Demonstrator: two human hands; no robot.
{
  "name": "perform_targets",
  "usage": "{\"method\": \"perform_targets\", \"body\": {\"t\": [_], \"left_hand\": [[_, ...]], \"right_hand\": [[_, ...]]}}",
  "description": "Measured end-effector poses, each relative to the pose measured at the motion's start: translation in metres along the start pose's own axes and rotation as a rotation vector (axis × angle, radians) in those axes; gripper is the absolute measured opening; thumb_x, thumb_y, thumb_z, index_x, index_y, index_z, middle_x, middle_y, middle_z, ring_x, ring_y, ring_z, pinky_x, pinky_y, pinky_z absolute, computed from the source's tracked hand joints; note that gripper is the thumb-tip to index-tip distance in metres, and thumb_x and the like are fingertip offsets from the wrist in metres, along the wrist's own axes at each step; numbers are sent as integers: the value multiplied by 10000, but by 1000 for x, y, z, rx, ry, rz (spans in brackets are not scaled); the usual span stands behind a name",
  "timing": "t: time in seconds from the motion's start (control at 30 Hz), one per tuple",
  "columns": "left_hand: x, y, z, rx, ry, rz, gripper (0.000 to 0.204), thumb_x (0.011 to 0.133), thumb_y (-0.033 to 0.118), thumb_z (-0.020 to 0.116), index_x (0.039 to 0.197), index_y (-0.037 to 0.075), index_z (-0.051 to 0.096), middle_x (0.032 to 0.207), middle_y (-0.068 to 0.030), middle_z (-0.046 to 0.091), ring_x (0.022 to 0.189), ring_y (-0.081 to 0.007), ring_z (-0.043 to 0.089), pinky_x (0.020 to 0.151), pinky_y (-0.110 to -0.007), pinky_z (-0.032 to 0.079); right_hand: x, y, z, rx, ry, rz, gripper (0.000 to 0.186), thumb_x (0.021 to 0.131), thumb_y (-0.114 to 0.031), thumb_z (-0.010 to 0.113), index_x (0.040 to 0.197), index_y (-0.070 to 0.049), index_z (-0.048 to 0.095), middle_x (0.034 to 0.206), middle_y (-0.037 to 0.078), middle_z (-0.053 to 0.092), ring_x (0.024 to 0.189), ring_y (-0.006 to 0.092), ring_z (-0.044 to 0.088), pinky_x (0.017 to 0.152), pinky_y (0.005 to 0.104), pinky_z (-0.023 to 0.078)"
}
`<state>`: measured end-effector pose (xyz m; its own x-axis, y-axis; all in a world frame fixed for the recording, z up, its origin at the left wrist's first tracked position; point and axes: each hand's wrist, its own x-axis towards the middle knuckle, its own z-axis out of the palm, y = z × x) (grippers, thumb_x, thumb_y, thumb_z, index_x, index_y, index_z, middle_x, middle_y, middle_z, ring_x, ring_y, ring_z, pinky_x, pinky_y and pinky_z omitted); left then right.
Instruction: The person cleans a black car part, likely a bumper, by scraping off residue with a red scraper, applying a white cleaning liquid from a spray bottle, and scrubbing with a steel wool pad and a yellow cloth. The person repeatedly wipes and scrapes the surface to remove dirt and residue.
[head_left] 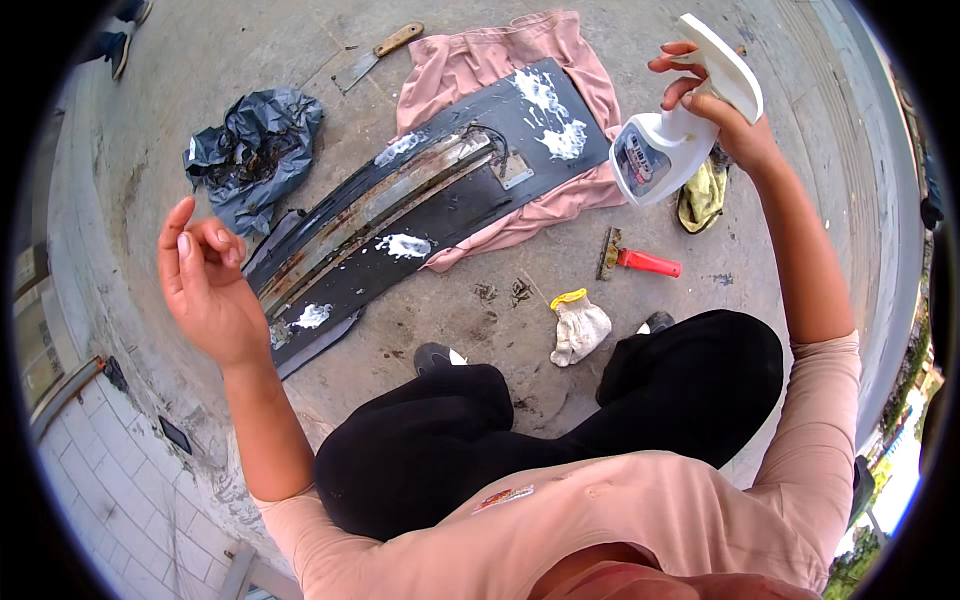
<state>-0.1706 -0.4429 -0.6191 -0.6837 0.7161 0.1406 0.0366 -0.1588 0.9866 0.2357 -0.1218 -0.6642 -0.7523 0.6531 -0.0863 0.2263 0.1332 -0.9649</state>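
While the left hand is held empty, fingers loosely curled, beside the near end of the long dark panel, the white spray bottle is gripped in the right hand above the panel's far end, which runs diagonally onto a pink cloth.

We're outdoors on a rough concrete floor, an open-air work spot rather than a proper workshop, with paving tiles at one edge and greenery beyond the other. A long, rusty black metal panel lies on a pink cloth, foam dabbed on it. Scattered around: a wooden-handled scraper, a red-handled scraper, a work glove, a crumpled black plastic bag.
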Motion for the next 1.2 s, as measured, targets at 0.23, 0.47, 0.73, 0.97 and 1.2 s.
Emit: {"method": "perform_targets", "body": {"t": [0.23,0.47,0.73,0.97,1.2], "left_hand": [[-1,-35,203,604,-882,-85,243,1020,118,575,1219,-12,625,982,-36,624,879,-101,559,770,-247,461],[-46,-89,332,736,-1209,135,194,938,46,629,1123,20,682,997,-117,689,828,-215,652,747,-309,520],[-85,-197,510,607,-1227,439,300,903,106,629,1196,71,682,1134,-166,696,1063,-361,652,911,-430,521],[-133,-307,628,879,-1123,524,420,909,123,604,1308,241,669,1491,-137,505,1354,-312,498,1068,-414,470],[-128,-321,595,793,-1085,579,267,766,73,687,1012,165,730,1100,-134,666,1060,-330,618,873,-403,548]], "right_hand": [[8,88,-124,4,621,-250,542,841,-272,820,1287,-37,621,1017,79,701,934,170,659,865,344,548],[6,209,-175,-228,930,174,630,709,-405,918,1150,-42,651,1001,69,689,939,174,636,856,354,531],[-113,242,-188,-471,820,155,590,837,-171,724,1379,-17,550,1244,154,679,1071,197,682,914,347,542],[-217,245,-72,-629,545,358,560,764,-166,807,1281,-54,625,1287,146,620,1204,348,581,999,425,497],[-219,278,-80,-768,350,462,213,808,-88,690,1011,-26,707,1052,125,667,978,336,638,826,427,528]]}}
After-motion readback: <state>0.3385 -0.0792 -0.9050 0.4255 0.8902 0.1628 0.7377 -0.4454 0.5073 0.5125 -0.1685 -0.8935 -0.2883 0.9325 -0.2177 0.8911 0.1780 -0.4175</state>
